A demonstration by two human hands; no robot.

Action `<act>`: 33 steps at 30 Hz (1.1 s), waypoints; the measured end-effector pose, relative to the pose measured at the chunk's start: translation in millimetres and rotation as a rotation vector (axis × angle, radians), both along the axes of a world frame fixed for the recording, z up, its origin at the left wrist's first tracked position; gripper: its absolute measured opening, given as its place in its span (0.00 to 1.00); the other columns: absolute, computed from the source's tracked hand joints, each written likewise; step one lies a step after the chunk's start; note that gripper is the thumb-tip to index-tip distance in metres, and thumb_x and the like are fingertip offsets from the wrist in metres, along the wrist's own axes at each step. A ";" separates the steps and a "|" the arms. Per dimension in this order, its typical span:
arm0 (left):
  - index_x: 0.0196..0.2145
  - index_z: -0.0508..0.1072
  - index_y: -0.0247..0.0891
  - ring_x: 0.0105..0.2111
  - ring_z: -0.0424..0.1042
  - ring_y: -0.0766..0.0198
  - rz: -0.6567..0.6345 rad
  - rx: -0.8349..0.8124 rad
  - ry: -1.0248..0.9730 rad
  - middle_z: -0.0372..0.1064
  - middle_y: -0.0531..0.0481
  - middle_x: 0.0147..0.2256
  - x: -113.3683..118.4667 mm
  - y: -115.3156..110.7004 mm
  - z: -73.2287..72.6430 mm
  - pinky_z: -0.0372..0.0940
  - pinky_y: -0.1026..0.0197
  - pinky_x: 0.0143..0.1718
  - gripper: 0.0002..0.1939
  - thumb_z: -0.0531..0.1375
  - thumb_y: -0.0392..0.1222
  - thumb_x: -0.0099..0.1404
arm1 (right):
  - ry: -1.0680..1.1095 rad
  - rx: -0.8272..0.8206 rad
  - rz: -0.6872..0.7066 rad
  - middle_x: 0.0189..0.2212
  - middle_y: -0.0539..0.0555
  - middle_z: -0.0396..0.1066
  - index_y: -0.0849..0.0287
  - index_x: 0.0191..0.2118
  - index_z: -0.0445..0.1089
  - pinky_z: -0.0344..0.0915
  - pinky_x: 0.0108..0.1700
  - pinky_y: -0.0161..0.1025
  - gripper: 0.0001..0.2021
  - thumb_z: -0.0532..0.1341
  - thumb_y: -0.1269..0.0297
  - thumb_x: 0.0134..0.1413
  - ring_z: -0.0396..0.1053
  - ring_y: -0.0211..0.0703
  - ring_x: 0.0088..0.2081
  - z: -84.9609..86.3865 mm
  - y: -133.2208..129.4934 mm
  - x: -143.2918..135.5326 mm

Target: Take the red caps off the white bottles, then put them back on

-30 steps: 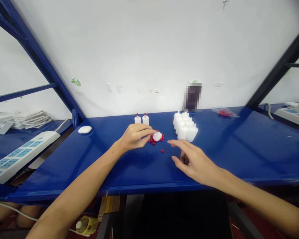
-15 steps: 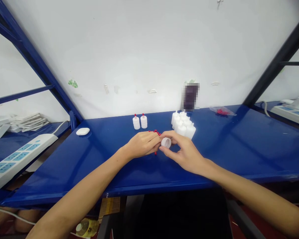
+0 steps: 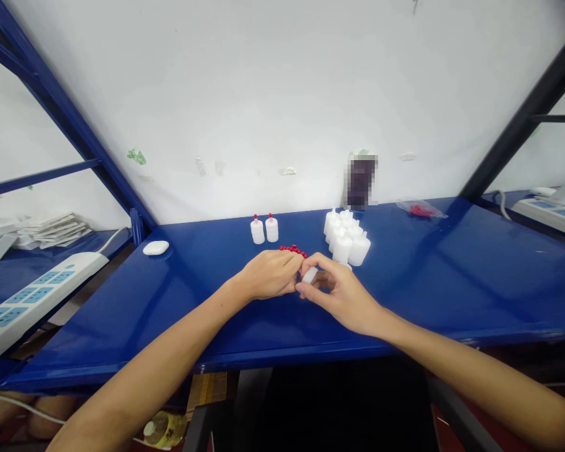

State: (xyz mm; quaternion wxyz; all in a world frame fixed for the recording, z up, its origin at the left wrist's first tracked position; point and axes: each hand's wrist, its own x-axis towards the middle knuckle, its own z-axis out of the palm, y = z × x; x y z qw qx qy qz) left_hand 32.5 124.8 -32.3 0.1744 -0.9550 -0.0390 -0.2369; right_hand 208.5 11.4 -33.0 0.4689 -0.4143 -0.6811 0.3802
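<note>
My right hand (image 3: 341, 292) is closed on a small white plastic bottle (image 3: 310, 275), its thumb and forefinger pinching the round sides. The bottle lies tilted, and its far end is hidden by my fingers. My left hand (image 3: 273, 274) is curled against the same bottle on its left, fingertips mostly out of sight. Just beyond both hands is a loose pile of small red caps (image 3: 292, 250). Two white bottles with red tips (image 3: 264, 230) stand upright behind the pile. To the right, several white bottles with bare nozzles (image 3: 346, 237) stand grouped together.
A clear bag with red pieces (image 3: 421, 209) lies at the back right of the blue table (image 3: 433, 276). A white rounded case (image 3: 156, 248) sits at the left. Beyond the table's left side is a power strip (image 3: 32, 301). A blurred dark object (image 3: 359, 182) leans on the wall.
The bottle in my right hand has turned, so its round end no longer faces me. Both hands have shifted slightly, uncovering more of the red caps.
</note>
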 end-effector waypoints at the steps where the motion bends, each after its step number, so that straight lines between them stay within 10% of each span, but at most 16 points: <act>1: 0.31 0.62 0.38 0.24 0.67 0.62 0.010 0.005 0.006 0.67 0.48 0.25 1.2 0.4 -2.1 0.63 0.60 0.27 0.23 0.36 0.48 0.77 | -0.003 -0.011 -0.016 0.31 0.47 0.68 0.55 0.39 0.63 0.67 0.35 0.37 0.10 0.65 0.59 0.59 0.70 0.38 0.31 -1.0 1.7 -0.8; 6: 0.34 0.65 0.37 0.28 0.72 0.58 0.130 -0.002 0.080 0.71 0.45 0.29 9.4 -0.6 -8.5 0.66 0.58 0.30 0.22 0.39 0.49 0.76 | -0.081 0.018 -0.144 0.25 0.44 0.64 0.55 0.34 0.60 0.59 0.28 0.34 0.14 0.68 0.60 0.54 0.62 0.36 0.26 -1.7 9.9 -4.0; 12: 0.39 0.67 0.34 0.29 0.73 0.55 0.624 -0.144 0.039 0.73 0.43 0.31 -12.8 13.3 12.0 0.62 0.58 0.29 0.11 0.46 0.37 0.71 | -0.302 0.507 -0.375 0.24 0.46 0.59 0.56 0.25 0.54 0.58 0.30 0.36 0.17 0.63 0.66 0.59 0.59 0.35 0.26 2.4 -12.6 11.1; 22: 0.26 0.65 0.37 0.24 0.68 0.65 0.240 -0.298 0.319 0.70 0.51 0.24 -5.5 1.1 5.3 0.47 0.61 0.24 0.21 0.52 0.51 0.74 | -0.632 0.485 -0.341 0.31 0.51 0.70 0.58 0.43 0.71 0.62 0.37 0.40 0.05 0.58 0.67 0.64 0.67 0.39 0.31 -4.4 -28.7 67.5; 33: 0.30 0.68 0.37 0.23 0.70 0.62 0.391 -0.251 0.303 0.72 0.49 0.26 -0.5 1.0 -3.8 0.44 0.61 0.23 0.24 0.50 0.59 0.73 | -0.974 0.054 0.112 0.21 0.50 0.68 0.52 0.55 0.72 0.65 0.37 0.41 0.20 0.60 0.66 0.57 0.68 0.49 0.36 14.4 -50.8 72.9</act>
